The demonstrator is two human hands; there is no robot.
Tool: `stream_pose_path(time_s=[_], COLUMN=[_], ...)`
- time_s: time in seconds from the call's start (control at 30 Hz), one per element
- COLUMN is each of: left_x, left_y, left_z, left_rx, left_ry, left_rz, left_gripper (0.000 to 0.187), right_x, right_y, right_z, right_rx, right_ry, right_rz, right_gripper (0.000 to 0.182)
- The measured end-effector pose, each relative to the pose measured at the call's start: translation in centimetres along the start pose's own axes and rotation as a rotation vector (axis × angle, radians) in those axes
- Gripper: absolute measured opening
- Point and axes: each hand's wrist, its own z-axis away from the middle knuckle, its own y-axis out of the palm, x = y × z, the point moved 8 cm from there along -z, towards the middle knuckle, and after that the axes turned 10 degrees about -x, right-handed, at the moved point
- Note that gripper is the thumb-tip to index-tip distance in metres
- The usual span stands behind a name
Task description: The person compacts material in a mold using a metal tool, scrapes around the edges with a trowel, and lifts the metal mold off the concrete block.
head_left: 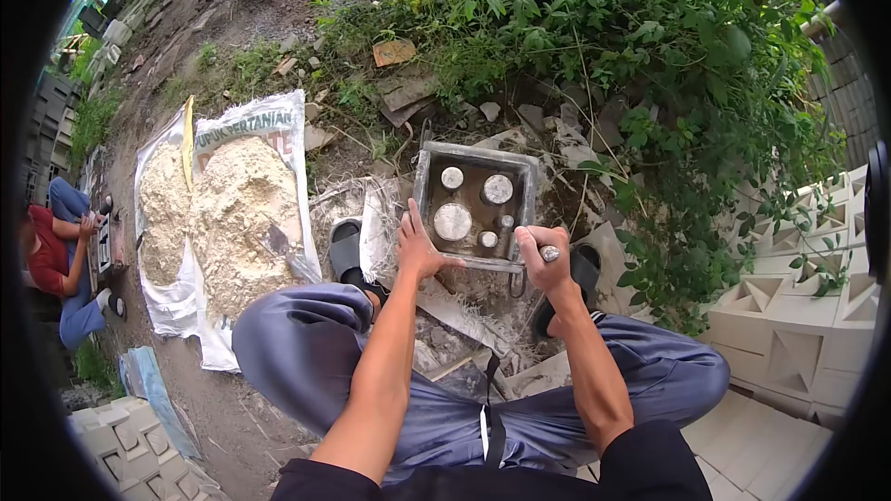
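Note:
A square metal mould point(530, 187) with a raised rim lies on the ground between my feet. Several round pale discs of different sizes, the largest a wide disc point(453, 222), stand out of its brown floor. My left hand point(417, 246) rests along the mould's left rim, fingers stretched out and thumb spread along the near edge. At the near right corner my right hand point(546, 264) is closed around a short rounded handle point(550, 252). The handle's end points up toward me; the tool's other end is hidden by the hand.
Left of me, a pale powder heap point(243, 213) lies on white sacks point(295, 130) with a trowel point(278, 243) in it. Patterned blocks point(789, 353) are stacked at right. Another person point(60, 250) sits far left. Leafy plants point(650, 65) grow beyond the mould.

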Motion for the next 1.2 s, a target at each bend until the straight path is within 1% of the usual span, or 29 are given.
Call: stream_pose_path(time_s=[0.1,0.13,0.2,0.23,0.27,0.3,0.33,0.37,0.43,0.47,0.5,0.53,0.57,0.6,0.63,0.7,0.73,0.77,0.8,0.83,0.87,0.9,0.93,0.97,1.0,1.03,1.1,1.13,1.2], left_x=[0.1,0.0,-0.2,-0.2,0.0,0.2,-0.3,0.7,1.6,1.9,2.5,4.4,5.8,4.1,3.5,3.4,4.0,5.8,7.4,7.6,7.5,7.5,7.0,6.6,6.1,6.1,7.5,8.7,9.7], left_y=[0.2,0.1,-0.1,0.1,0.4,0.2,-0.3,0.5,0.8,0.7,1.0,2.1,3.4,1.6,0.9,0.8,1.6,3.0,4.1,4.5,4.7,4.8,4.0,3.6,3.4,3.4,4.5,5.7,6.7], left_z=[-0.4,-0.6,-0.3,-0.6,-0.7,-0.6,-0.4,-1.2,-2.2,-2.0,-2.6,-3.1,-4.0,-4.0,-4.2,-3.2,-3.8,-4.2,-4.4,-4.6,-4.7,-4.5,-3.9,-3.3,-3.2,-3.7,-3.9,-4.5,-5.7], left_rx=[-0.040,-0.050,-0.046,-0.056,-0.056,-0.052,-0.005,-0.005,-0.124,-0.091,-0.089,-0.023,0.039,-0.091,-0.100,0.066,0.067,0.095,0.126,0.135,0.146,0.155,0.164,0.256,0.341,0.336,0.347,0.347,0.203], left_ry=[0.021,0.036,0.045,0.057,0.064,0.061,0.069,0.071,0.191,0.167,0.160,0.033,-0.080,0.090,0.097,-0.089,-0.083,-0.174,-0.267,-0.269,-0.255,-0.245,-0.257,-0.317,-0.368,-0.366,-0.396,-0.390,-0.356], left_rz=[0.015,0.026,0.037,0.036,0.032,0.025,0.023,0.017,0.272,0.338,0.335,0.448,0.563,0.584,0.588,0.575,0.574,0.530,0.480,0.472,0.519,0.569,0.568,0.546,0.526,0.532,0.487,0.484,0.577], left_gripper=[0.158,0.158,0.158,0.158,0.157,0.157,0.145,0.145,0.119,0.092,0.092,0.085,0.079,0.068,0.068,0.070,0.070,0.078,0.087,0.087,0.096,0.105,0.105,0.106,0.107,0.107,0.105,0.105,0.106], right_x=[3.8,3.7,-2.1,-1.9,-2.1,-1.3,-1.1,-0.7,1.4,0.8,0.1,-1.8,-5.1,-5.9,-5.8,-5.5,-4.3,-3.3,-0.4,1.9,2.5,1.4,-0.5,-2.5,-2.8,-3.3,-5.3,-5.7,-5.7], right_y=[-1.0,-1.1,-0.5,-0.4,0.2,0.3,0.5,0.3,-1.0,-1.4,-1.7,-1.6,-1.8,-2.1,-2.2,-2.1,-1.9,-1.8,-1.6,-1.4,-1.2,-0.9,-0.6,-0.5,-1.0,-1.3,-1.4,-1.4,-1.6], right_z=[-0.2,0.0,1.8,1.2,0.8,0.2,0.4,0.3,0.1,0.2,0.4,1.2,1.9,1.3,0.9,0.8,0.7,0.7,0.6,0.5,0.4,0.3,0.4,0.7,0.8,0.6,0.0,-0.2,-0.4], right_rx=[-0.049,-0.035,-0.083,-0.133,-0.063,-0.060,-0.060,-0.067,-0.095,-0.095,-0.094,-0.089,-0.159,-0.225,-0.223,-0.162,-0.192,-0.199,-0.166,-0.131,-0.107,-0.104,-0.112,-0.121,-0.205,-0.202,-0.176,-0.167,-0.171], right_ry=[-0.071,-0.126,-0.126,-0.154,-0.116,-0.126,-0.095,-0.073,-0.053,-0.059,-0.071,-0.062,0.041,0.131,0.120,0.137,0.073,0.074,-0.021,-0.113,-0.107,-0.097,-0.076,-0.061,-0.105,-0.111,0.094,0.091,0.080], right_rz=[-0.020,-0.002,-0.007,-0.007,-0.040,-0.050,-0.033,-0.014,-0.049,-0.055,-0.059,-0.058,-0.227,-0.397,-0.398,-0.208,-0.160,-0.160,-0.098,-0.037,-0.045,-0.045,-0.052,-0.057,-0.036,-0.035,-0.119,-0.090,-0.095], right_gripper=[0.033,0.033,0.033,0.032,0.031,0.031,0.030,0.030,0.031,0.032,0.034,0.034,0.035,0.036,0.036,0.037,0.035,0.035,0.034,0.033,0.033,0.033,0.033,0.033,0.033,0.033,0.034,0.035,0.035])
